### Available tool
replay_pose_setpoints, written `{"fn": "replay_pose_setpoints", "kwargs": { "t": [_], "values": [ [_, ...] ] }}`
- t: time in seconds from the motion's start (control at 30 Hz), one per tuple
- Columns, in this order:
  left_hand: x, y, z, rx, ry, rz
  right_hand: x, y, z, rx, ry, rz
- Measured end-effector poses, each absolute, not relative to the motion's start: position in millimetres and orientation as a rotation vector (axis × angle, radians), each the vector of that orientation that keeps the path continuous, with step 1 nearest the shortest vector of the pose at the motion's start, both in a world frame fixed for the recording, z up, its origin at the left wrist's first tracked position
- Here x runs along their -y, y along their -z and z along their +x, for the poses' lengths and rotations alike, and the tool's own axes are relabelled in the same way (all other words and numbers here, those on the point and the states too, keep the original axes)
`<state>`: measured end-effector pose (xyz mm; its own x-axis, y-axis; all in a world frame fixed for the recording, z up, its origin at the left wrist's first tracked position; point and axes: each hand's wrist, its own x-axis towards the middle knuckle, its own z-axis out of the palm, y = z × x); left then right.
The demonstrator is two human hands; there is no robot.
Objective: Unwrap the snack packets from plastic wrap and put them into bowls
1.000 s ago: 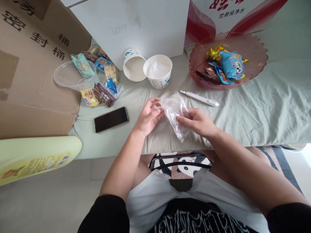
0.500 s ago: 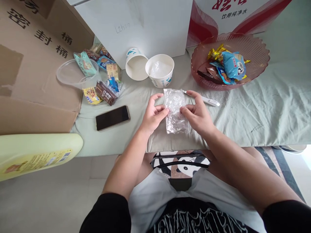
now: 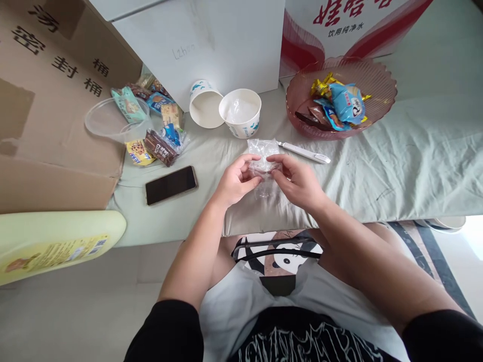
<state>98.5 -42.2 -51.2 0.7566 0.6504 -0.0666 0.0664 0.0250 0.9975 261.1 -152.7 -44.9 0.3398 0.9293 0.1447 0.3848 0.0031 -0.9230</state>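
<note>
Over the front part of the cloth-covered surface (image 3: 377,188), a clear plastic wrapper (image 3: 262,147) is held up between both hands. Left hand (image 3: 236,181) pinches its left side, right hand (image 3: 300,182) its right, fingers curled inward, both gripping. Change: half a second ago it was spread flat with hands wider apart; now fingertips are close together near its middle and the film looks creased or doubled over there. Judgement: folding or gathering under way, not finished; exact fold hidden by fingers. Just beyond stands an upright paper cup (image 3: 249,129) with more clear plastic inside; tipped paper cup (image 3: 202,115) touches or nearly touches it. White cutter (image 3: 305,153) lies just beyond right hand. Farther out: pink bowl (image 3: 381,100) with wrapped snacks (image 3: 347,103), phone (image 3: 171,185) left of left hand, none of these handled.
</note>
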Motion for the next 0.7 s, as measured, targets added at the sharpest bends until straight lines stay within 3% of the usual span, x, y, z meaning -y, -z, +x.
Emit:
{"fn": "replay_pose_setpoints", "kwargs": {
  "t": [0.5, 0.7],
  "values": [
    [49.7, 59.9, 102.3, -0.687, -0.476, 1.776, 158.2, 61.2, 258.2, 1.251, -0.535, -1.756],
    [40.8, 56.8, 99.5, -0.79, -0.636, 2.001, 143.2, 61.3, 245.4, 1.286, -0.233, -1.706]
  ]
}}
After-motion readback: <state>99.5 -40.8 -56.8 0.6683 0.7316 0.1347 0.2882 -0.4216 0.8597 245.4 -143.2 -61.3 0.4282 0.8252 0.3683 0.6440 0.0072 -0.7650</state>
